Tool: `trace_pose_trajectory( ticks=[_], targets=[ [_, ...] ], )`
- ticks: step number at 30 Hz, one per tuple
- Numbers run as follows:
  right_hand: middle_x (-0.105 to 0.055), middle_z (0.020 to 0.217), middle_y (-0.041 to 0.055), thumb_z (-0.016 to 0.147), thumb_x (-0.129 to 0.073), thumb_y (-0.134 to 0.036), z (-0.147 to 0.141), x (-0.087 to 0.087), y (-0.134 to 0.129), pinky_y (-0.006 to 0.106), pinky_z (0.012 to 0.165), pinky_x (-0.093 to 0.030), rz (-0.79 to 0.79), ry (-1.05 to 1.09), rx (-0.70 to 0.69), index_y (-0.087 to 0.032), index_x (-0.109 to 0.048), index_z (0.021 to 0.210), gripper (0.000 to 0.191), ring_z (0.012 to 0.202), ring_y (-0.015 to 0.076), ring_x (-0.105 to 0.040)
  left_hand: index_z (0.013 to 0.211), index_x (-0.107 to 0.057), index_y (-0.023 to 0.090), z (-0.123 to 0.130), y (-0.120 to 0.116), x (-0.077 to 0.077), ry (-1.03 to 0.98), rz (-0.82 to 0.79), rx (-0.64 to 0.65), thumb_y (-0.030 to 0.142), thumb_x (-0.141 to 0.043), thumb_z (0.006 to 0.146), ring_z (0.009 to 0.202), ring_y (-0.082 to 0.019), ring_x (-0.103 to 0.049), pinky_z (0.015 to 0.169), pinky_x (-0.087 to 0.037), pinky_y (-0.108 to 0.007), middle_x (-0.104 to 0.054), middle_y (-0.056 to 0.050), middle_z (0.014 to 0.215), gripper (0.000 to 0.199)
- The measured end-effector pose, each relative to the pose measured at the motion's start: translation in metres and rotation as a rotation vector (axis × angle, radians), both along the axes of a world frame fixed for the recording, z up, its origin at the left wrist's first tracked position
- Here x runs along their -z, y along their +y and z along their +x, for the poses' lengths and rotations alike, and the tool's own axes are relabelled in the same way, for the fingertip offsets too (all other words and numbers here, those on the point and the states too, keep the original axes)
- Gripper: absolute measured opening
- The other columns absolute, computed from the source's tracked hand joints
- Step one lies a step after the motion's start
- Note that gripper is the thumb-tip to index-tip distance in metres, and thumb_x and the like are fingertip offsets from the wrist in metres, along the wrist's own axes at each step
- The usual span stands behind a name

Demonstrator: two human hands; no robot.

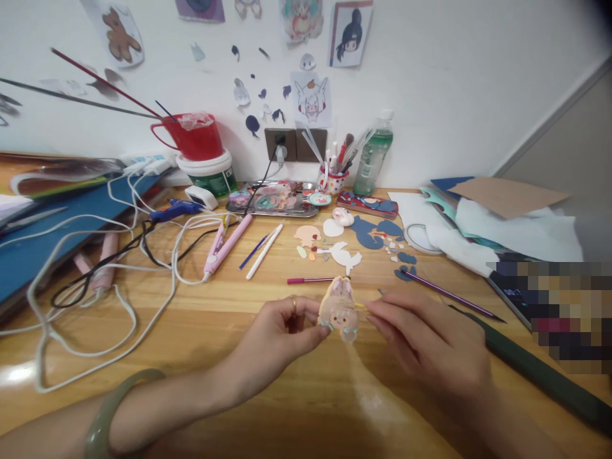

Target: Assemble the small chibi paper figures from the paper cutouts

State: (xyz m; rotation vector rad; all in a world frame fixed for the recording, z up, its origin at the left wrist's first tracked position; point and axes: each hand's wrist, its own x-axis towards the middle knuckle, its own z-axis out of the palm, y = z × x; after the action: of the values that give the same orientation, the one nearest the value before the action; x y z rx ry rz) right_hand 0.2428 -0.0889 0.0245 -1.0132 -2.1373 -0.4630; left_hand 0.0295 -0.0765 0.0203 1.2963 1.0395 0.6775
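Note:
Above the front of the wooden table (pixel 215 408), my left hand (pixel 287 331) pinches a small rabbit-eared character cutout (pixel 340 313) by its left edge. It has a smiling drawn face and stands upright with the ears on top. My right hand (pixel 430 338) is closed around a thin yellow stick (pixel 360 306), whose tip meets the cutout's right side. Most of the stick is hidden by my fingers, so its exact kind does not show. Just behind the cutout lies a magenta pen (pixel 310 280).
Foam pieces (pixel 368 231) lie behind my hands. Left are a pink hair straightener (pixel 229 247), a white pen (pixel 264 252), a blue glue gun (pixel 176 209) and tangled cords (pixel 36 299). A purple pencil (pixel 454 296) and dark green strip (pixel 540 363) lie right. A bottle (pixel 374 156) stands behind.

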Motion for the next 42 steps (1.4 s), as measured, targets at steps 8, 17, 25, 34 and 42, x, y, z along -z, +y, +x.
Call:
trace_pose_trajectory(
  ticks=[8, 17, 25, 34, 42],
  targets=[
    [-0.065, 0.080, 0.0049, 0.076, -0.058, -0.009, -0.0062, -0.0034, -0.0019, 0.025, 0.061, -0.045, -0.015, 0.008, 0.015, -0.015, -0.063, 0.084, 0.011, 0.069, 0.0145, -0.060, 0.088, -0.065, 0.015, 0.0026, -0.0012, -0.0043, 0.051, 0.048, -0.010, 0.031, -0.059, 0.072, 0.063, -0.012, -0.048, 0.057, -0.036, -0.023, -0.061, -0.001, 0.072, 0.023],
    [-0.065, 0.081, 0.0047, 0.076, -0.057, -0.010, -0.0067, -0.0024, -0.0018, 0.025, 0.059, -0.043, -0.028, -0.007, 0.051, -0.015, -0.062, 0.083, 0.010, 0.070, 0.0151, -0.059, 0.085, -0.066, 0.016, 0.0030, 0.0006, -0.0052, 0.090, 0.072, -0.023, 0.031, -0.060, 0.071, 0.059, -0.010, -0.044, 0.054, -0.035, -0.021, -0.059, 0.000, 0.068, 0.022],
    [-0.065, 0.082, 0.0049, 0.076, -0.056, -0.010, -0.0085, -0.0044, -0.0053, 0.025, 0.058, -0.042, -0.038, 0.005, 0.040, -0.015, -0.062, 0.084, 0.011, 0.069, 0.0150, -0.058, 0.084, -0.064, 0.015, 0.0031, -0.0013, -0.0051, 0.085, 0.056, -0.014, 0.030, -0.060, 0.072, 0.064, -0.012, -0.048, 0.058, -0.037, -0.023, -0.062, -0.002, 0.075, 0.020],
    [-0.064, 0.080, 0.0053, 0.077, -0.055, -0.012, -0.0076, -0.0061, -0.0044, 0.026, 0.058, -0.042, -0.051, -0.009, 0.039, -0.015, -0.061, 0.083, 0.009, 0.070, 0.0153, -0.058, 0.084, -0.063, 0.015, 0.0037, 0.0005, -0.0005, 0.035, 0.014, -0.017, 0.029, -0.060, 0.072, 0.062, -0.011, -0.045, 0.057, -0.034, -0.021, -0.058, 0.001, 0.070, 0.018],
    [-0.064, 0.083, 0.0062, 0.076, -0.055, -0.009, -0.0088, -0.0035, -0.0037, 0.027, 0.060, -0.043, -0.073, 0.003, 0.021, -0.014, -0.061, 0.086, 0.012, 0.072, 0.0162, -0.058, 0.084, -0.063, 0.016, 0.0025, -0.0016, 0.0019, -0.037, -0.009, -0.022, 0.027, -0.062, 0.072, 0.066, -0.011, -0.048, 0.061, -0.036, -0.022, -0.061, 0.001, 0.074, 0.016]
  ],
)
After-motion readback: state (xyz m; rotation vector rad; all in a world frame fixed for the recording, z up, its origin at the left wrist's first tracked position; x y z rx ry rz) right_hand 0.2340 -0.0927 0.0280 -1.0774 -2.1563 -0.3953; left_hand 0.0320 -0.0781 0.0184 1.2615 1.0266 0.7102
